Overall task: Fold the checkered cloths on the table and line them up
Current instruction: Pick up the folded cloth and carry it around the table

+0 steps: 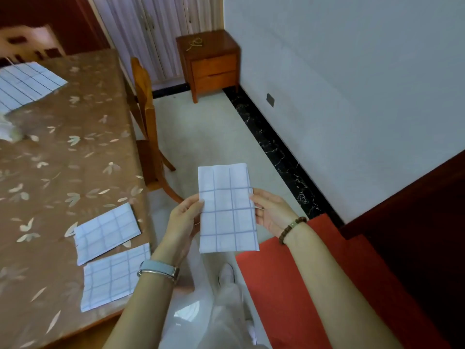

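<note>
I hold a folded white cloth with blue checks point(227, 207) upright in the air, off the table's right side, above the floor. My left hand point(185, 222) pinches its left edge and my right hand point(273, 212) pinches its right edge. Two more folded checkered cloths lie side by side near the table's front right corner, one point(107, 231) farther and one point(115, 275) nearer to me. A larger, less folded checkered cloth point(25, 84) lies at the table's far left.
The table point(63, 159) has a brown cover with a leaf pattern. A wooden chair point(148, 127) stands at its right side. A small wooden cabinet point(210, 64) is by the wall. A red surface point(302, 285) lies at my right. Something white point(7, 129) sits at the table's left edge.
</note>
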Available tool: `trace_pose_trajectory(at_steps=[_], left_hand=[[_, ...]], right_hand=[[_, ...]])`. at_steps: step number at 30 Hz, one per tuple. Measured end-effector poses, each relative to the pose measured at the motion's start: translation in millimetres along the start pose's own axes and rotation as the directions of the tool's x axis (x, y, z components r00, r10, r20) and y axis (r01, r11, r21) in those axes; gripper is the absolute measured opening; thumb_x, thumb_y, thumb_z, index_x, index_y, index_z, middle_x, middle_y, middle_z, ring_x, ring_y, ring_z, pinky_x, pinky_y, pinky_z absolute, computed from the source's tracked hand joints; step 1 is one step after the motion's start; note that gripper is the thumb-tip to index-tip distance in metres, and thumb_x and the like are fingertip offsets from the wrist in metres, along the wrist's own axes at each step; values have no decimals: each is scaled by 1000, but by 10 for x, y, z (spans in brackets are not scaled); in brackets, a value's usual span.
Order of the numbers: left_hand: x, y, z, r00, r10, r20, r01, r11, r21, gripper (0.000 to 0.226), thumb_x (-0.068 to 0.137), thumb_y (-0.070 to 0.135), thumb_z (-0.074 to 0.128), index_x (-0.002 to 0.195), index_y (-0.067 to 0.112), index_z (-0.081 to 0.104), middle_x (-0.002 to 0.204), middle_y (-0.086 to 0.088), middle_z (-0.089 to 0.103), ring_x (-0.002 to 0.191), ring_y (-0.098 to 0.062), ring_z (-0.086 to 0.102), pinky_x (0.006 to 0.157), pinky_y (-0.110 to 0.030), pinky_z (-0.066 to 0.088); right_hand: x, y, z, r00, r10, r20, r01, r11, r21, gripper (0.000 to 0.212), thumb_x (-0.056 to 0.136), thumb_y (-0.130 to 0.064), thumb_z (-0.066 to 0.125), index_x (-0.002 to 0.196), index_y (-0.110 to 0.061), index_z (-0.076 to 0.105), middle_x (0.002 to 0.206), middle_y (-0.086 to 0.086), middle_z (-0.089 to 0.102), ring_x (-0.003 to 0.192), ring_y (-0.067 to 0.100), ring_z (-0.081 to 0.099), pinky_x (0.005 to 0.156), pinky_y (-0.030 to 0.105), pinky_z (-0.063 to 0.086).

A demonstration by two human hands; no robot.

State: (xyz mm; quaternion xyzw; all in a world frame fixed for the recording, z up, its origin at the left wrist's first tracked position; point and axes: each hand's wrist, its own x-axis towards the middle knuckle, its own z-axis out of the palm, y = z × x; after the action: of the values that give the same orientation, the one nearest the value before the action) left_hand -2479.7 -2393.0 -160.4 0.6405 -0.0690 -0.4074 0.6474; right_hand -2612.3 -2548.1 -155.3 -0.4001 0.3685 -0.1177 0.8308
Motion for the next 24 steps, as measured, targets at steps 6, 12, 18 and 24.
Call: trace_pose_trajectory(at_steps=[6, 12, 18, 24], left_hand=[[404, 162, -73, 999, 12, -38, -14, 999, -30, 21, 100, 17, 51, 112, 17, 68, 95, -3, 75, 85, -18, 68, 77, -32, 54], [974, 489, -270, 993, 39, -115, -50, 995, -87, 21, 100, 17, 51, 112, 15, 68, 95, -3, 74, 88, -19, 68, 75, -33, 54], [1440, 861, -520, 980, 49, -190, -79, 985, -155, 20, 100, 16, 52, 110, 14, 69, 95, -2, 75, 81, -13, 70, 62, -24, 54], [1714, 1056, -760, 956, 52, -289, -113, 973, -199, 20, 99, 11, 52, 101, 16, 71, 76, 6, 74, 61, -4, 65, 51, -17, 50]], right_hand=[[466, -217, 150, 1000, 20, 21, -19, 999, -51, 14, 94, -8, 56, 99, -15, 67, 84, 4, 71, 70, 12, 69, 61, 24, 54], [1093, -574, 514, 994, 49, 95, -36, 990, -137, 16, 93, -10, 58, 107, -13, 66, 93, 6, 72, 77, 16, 69, 67, 27, 56], [1695, -919, 1028, 982, 86, 169, -51, 978, -201, 21, 94, -11, 57, 114, -10, 64, 93, 6, 71, 74, 13, 69, 64, 24, 55], [2123, -1028, 1400, 967, 122, 226, -66, 969, -238, 18, 95, -10, 56, 111, -11, 64, 92, 6, 71, 77, 14, 70, 65, 26, 56]])
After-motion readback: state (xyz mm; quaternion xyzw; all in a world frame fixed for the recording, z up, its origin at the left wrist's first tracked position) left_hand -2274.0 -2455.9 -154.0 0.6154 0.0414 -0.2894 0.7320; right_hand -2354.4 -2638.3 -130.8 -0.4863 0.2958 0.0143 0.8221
